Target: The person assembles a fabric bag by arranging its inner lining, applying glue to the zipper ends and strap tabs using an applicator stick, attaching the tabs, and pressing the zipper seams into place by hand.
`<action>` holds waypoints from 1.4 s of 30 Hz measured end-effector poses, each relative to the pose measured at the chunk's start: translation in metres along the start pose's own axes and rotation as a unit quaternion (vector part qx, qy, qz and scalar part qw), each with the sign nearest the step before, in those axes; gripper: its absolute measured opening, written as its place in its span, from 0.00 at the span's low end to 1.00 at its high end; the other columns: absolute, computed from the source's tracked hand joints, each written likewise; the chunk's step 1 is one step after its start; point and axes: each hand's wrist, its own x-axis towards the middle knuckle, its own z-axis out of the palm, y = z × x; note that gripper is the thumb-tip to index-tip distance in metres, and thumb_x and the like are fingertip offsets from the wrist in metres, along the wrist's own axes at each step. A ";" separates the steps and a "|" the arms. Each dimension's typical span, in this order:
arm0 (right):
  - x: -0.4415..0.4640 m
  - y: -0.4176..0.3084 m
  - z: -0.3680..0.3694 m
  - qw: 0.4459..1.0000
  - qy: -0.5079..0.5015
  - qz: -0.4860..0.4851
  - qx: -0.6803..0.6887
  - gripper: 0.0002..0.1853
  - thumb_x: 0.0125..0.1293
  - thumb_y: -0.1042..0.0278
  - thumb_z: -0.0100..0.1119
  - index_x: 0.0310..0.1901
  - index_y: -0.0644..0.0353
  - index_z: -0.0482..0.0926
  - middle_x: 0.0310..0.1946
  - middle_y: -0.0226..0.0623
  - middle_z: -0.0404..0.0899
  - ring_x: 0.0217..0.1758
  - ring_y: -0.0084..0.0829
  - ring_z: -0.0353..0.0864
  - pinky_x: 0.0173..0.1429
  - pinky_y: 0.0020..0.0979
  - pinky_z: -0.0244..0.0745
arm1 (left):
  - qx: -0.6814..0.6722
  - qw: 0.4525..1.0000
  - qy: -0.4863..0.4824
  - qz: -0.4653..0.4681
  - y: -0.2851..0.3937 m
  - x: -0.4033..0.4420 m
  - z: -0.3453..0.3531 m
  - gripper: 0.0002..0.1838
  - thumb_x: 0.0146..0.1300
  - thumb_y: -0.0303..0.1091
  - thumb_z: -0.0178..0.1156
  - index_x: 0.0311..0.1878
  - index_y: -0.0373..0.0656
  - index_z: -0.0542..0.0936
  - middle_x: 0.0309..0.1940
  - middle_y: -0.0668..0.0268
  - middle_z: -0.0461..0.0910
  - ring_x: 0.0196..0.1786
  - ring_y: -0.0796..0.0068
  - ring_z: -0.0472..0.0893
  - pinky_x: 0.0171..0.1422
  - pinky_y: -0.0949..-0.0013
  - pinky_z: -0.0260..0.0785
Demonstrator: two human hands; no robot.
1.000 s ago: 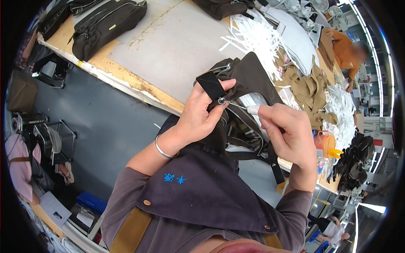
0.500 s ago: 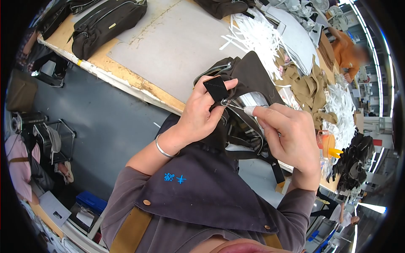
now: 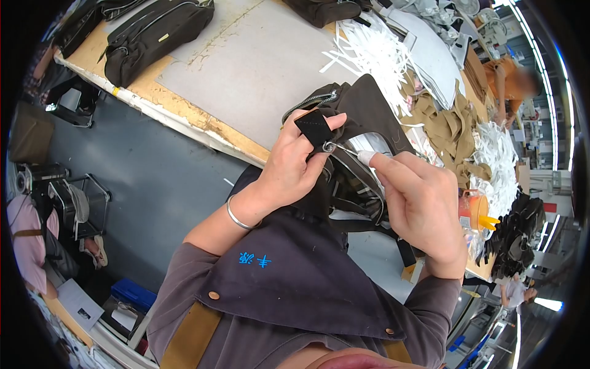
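Note:
My left hand point(image 3: 289, 160) is closed on a black tab point(image 3: 314, 128), with a small metal ring point(image 3: 329, 147) just below the tab near the thumb tip. My right hand point(image 3: 421, 197), its index fingertip wrapped in white, pinches a thin metal tool point(image 3: 348, 150) whose tip meets the ring. Around and beneath both hands is a dark brown bag point(image 3: 369, 104), with a zipper at its upper left and a plaid lining showing in its opening.
The worktable point(image 3: 246, 67) holds finished-looking dark bags point(image 3: 157, 40), white strips point(image 3: 375, 55), tan fabric pieces point(image 3: 445, 123) and an orange-lidded container point(image 3: 476, 212). A person in orange point(image 3: 510, 80) stands at the far right. Another person in pink point(image 3: 31, 234) is at left.
My right hand has shifted slightly, with the tool still at the ring. The black tab has moved a little to the right. The person in orange has moved their arms.

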 end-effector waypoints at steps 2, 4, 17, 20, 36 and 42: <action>-0.001 0.001 -0.003 1.000 0.003 0.008 0.006 0.12 0.52 0.81 0.57 0.39 0.58 0.81 0.20 0.37 0.73 0.20 0.38 0.74 0.24 0.33 0.65 | 0.000 1.000 -0.002 -0.004 -0.001 -0.001 0.001 0.24 0.52 0.16 0.56 0.56 0.38 0.75 0.41 0.59 0.72 0.45 0.63 0.71 0.50 0.67 0.64; -0.003 0.005 -0.003 1.000 0.007 -0.010 0.003 0.15 0.50 0.79 0.58 0.41 0.55 0.81 0.20 0.34 0.72 0.19 0.37 0.74 0.21 0.34 0.65 | 0.001 1.000 -0.006 -0.005 -0.001 -0.001 0.001 0.25 0.52 0.16 0.56 0.56 0.37 0.75 0.41 0.59 0.72 0.45 0.63 0.71 0.50 0.67 0.64; -0.001 -0.005 -0.005 0.999 -0.026 -0.011 -0.026 0.13 0.51 0.79 0.58 0.39 0.56 0.81 0.21 0.35 0.73 0.21 0.38 0.74 0.24 0.34 0.66 | 0.012 1.000 -0.010 -0.011 0.002 -0.001 0.001 0.28 0.49 0.12 0.54 0.56 0.38 0.75 0.40 0.59 0.72 0.45 0.63 0.71 0.49 0.68 0.66; -0.002 -0.008 -0.006 0.998 -0.039 -0.004 -0.053 0.13 0.51 0.79 0.58 0.40 0.55 0.81 0.21 0.34 0.72 0.22 0.39 0.75 0.24 0.35 0.66 | 0.011 1.000 -0.011 0.013 -0.001 -0.001 0.003 0.31 0.44 0.11 0.54 0.56 0.39 0.75 0.42 0.58 0.68 0.45 0.58 0.70 0.51 0.64 0.65; -0.033 0.017 0.078 0.544 -0.119 0.272 0.785 0.15 0.75 0.63 0.39 0.51 0.62 0.72 0.19 0.22 0.60 0.14 0.11 0.49 0.17 0.16 0.45 | 0.026 0.999 0.017 -0.018 -0.005 -0.004 0.009 0.21 0.54 0.16 0.56 0.53 0.42 0.77 0.44 0.58 0.68 0.47 0.61 0.69 0.50 0.67 0.66; -0.037 0.019 0.082 0.474 -0.085 0.266 0.835 0.15 0.74 0.63 0.40 0.52 0.63 0.72 0.19 0.22 0.60 0.14 0.12 0.50 0.18 0.16 0.46 | -0.044 0.997 -0.004 -0.063 0.000 -0.001 0.009 0.17 0.57 0.18 0.56 0.50 0.41 0.77 0.47 0.56 0.67 0.49 0.60 0.71 0.55 0.66 0.66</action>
